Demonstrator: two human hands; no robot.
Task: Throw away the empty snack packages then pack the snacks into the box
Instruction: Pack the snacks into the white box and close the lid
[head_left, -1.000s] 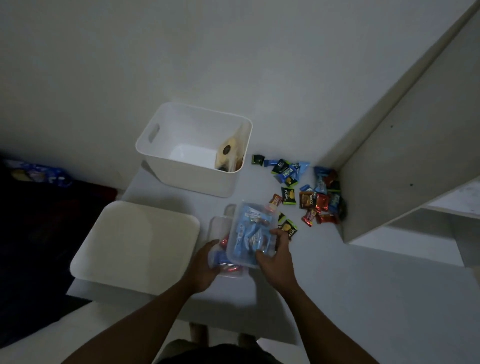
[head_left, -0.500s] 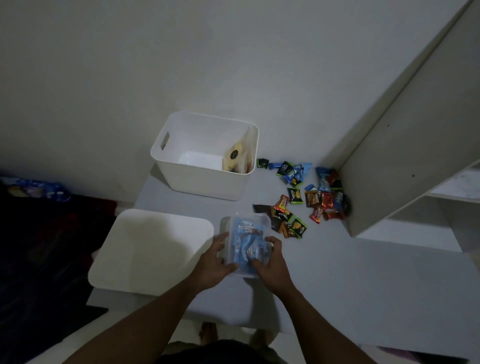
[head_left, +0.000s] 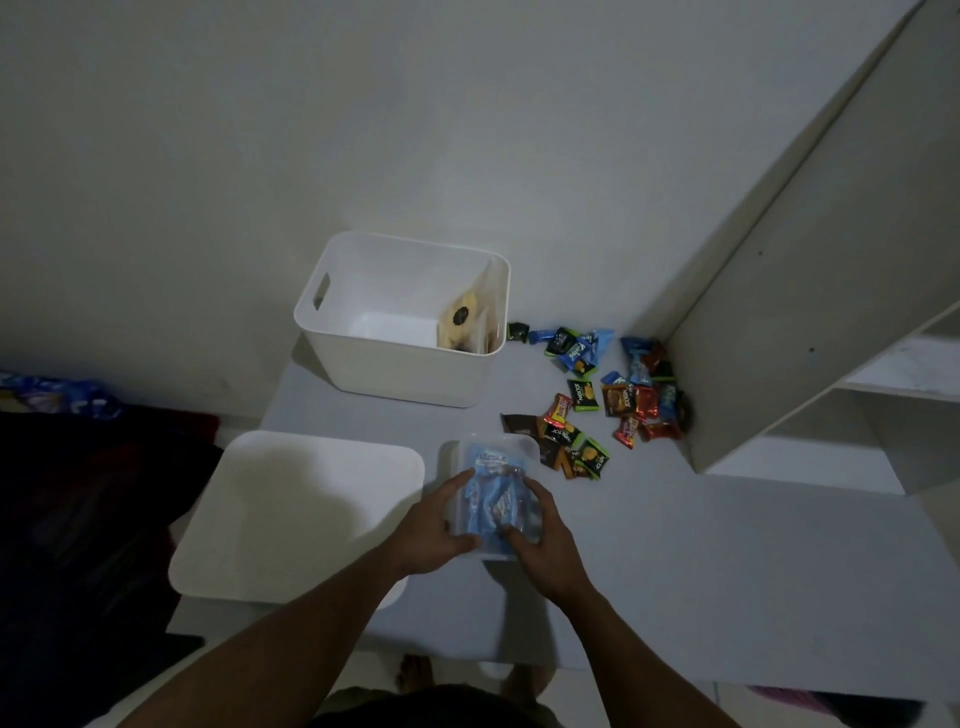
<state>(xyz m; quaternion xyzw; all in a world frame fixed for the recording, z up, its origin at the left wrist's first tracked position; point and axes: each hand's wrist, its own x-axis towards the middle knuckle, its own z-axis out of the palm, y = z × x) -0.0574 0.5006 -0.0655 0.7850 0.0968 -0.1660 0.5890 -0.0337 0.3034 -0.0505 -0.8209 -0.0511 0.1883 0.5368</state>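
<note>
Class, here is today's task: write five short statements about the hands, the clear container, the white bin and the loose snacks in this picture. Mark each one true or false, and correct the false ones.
1. The left hand and the right hand both hold the clear container. True.
2. The clear container is empty. False: blue packets lie inside it.
3. A pouch stands inside the white bin, against its right wall. True.
4. The white lid sits on top of the bin. False: it lies flat on the table, left of the container.
5. The loose snacks lie left of the bin. False: they lie to its right, near the shelf unit.
</note>
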